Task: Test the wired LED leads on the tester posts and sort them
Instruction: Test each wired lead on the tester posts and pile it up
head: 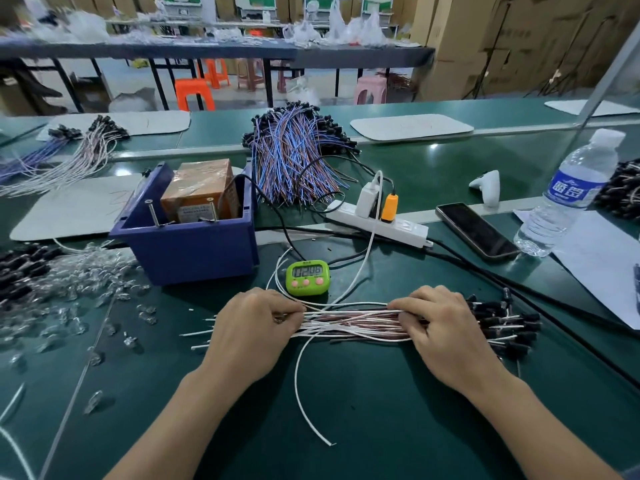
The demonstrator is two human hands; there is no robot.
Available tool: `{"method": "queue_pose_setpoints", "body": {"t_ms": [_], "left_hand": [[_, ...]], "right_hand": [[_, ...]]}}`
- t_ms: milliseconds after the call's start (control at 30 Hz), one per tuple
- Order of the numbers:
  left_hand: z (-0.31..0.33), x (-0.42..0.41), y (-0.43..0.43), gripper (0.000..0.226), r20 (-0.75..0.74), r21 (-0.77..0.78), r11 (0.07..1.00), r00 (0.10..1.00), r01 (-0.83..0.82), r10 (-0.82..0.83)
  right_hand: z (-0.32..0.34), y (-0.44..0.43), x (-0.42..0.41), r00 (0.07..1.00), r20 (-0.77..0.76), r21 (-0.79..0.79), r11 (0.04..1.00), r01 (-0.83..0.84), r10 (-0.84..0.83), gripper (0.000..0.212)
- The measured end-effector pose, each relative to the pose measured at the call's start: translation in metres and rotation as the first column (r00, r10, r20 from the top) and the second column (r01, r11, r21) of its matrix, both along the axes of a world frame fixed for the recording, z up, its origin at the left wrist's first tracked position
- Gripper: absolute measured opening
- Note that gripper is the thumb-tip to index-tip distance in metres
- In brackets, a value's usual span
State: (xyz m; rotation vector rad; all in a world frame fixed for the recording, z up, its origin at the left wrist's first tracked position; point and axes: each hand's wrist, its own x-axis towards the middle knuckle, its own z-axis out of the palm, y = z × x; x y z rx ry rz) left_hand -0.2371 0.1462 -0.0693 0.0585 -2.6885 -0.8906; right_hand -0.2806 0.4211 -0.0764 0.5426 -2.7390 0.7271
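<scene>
Through the head camera I see two bare arms belonging to the person I am following. The left forearm is uncovered from the bottom edge of the view up to the wrist. It is slim and smooth, and widens into the left grip, a bare hand seen from the back with its knuckles showing. The right forearm is likewise uncovered along its whole visible length. It ends in the right grip, also bare, with its knuckle ridges plain. In the bottom right corner, beside the right arm, I make out a small sliver of grey-blue fabric; whether it is a sleeve edge I cannot tell.
</scene>
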Motion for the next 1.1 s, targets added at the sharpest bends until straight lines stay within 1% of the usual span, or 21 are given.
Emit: {"method": "queue_pose_setpoints", "body": {"t_ms": [100,200,300,367,467,567,633,700,767,867,900,933,1000,1067,1100], "left_hand": [[0.000,-0.002,-0.003,0.009,0.073,0.077,0.997,0.997,0.015,-0.021],[0.005,0.001,-0.005,0.015,0.120,0.087,0.996,0.992,0.019,-0.030],[0.015,0.003,-0.013,0.020,0.107,0.089,0.996,0.994,-0.014,0.004],[0.023,0.006,-0.020,0.015,0.075,0.111,0.993,0.997,-0.031,0.023],[0.031,0.015,-0.036,0.013,0.001,0.109,0.992,0.998,-0.067,0.067],[0.034,0.028,-0.062,0.014,-0.054,0.081,0.984,0.986,-0.156,0.161],[0.034,0.039,-0.085,0.016,-0.061,0.059,0.968,0.967,-0.243,0.246],[0.033,0.051,-0.110,0.017,-0.060,0.001,0.927,0.925,-0.376,0.375],[0.033,0.065,-0.134,0.016,-0.056,-0.088,0.865,0.870,-0.494,0.490],[0.030,0.088,-0.168,0.015,-0.064,-0.212,0.788,0.813,-0.578,0.578],[0.028,0.094,-0.179,0.018,-0.051,-0.252,0.759,0.791,-0.601,0.609],[0.026,0.101,-0.189,0.024,-0.038,-0.300,0.723,0.765,-0.622,0.643],[0.023,0.114,-0.210,0.044,-0.036,-0.391,0.647,0.713,-0.655,0.700],[0.022,0.126,-0.233,0.063,-0.017,-0.431,0.588,0.658,-0.685,0.753],[0.022,0.131,-0.244,0.069,0.012,-0.440,0.568,0.628,-0.695,0.778]], "right_hand": [[-0.003,0.001,0.000,1.000,0.003,0.009,1.000,0.023,-0.023,0.024],[-0.001,-0.003,0.002,0.997,0.046,0.037,0.998,0.056,-0.058,0.027],[0.003,-0.017,0.009,0.999,0.022,0.020,0.999,0.035,-0.036,0.029],[0.010,-0.039,0.014,0.999,-0.012,-0.017,0.999,-0.034,0.034,0.029],[0.028,-0.092,0.021,0.984,-0.010,-0.122,0.976,-0.180,0.180,0.029],[0.045,-0.158,0.028,0.938,-0.011,-0.160,0.926,-0.343,0.346,0.024],[0.053,-0.201,0.032,0.894,0.029,-0.156,0.886,-0.437,0.447,0.024],[0.057,-0.241,0.035,0.857,0.097,-0.141,0.859,-0.491,0.506,0.025],[0.057,-0.277,0.037,0.823,0.168,-0.124,0.840,-0.528,0.542,0.025],[0.050,-0.326,0.042,0.749,0.281,-0.148,0.798,-0.584,0.600,0.028],[0.047,-0.341,0.044,0.726,0.310,-0.158,0.786,-0.597,0.614,0.031],[0.044,-0.356,0.046,0.708,0.331,-0.158,0.776,-0.610,0.624,0.034],[0.040,-0.385,0.052,0.679,0.359,-0.155,0.758,-0.634,0.641,0.043],[0.039,-0.411,0.059,0.662,0.374,-0.145,0.746,-0.649,0.649,0.054],[0.039,-0.423,0.063,0.656,0.378,-0.139,0.740,-0.658,0.653,0.059]]}}
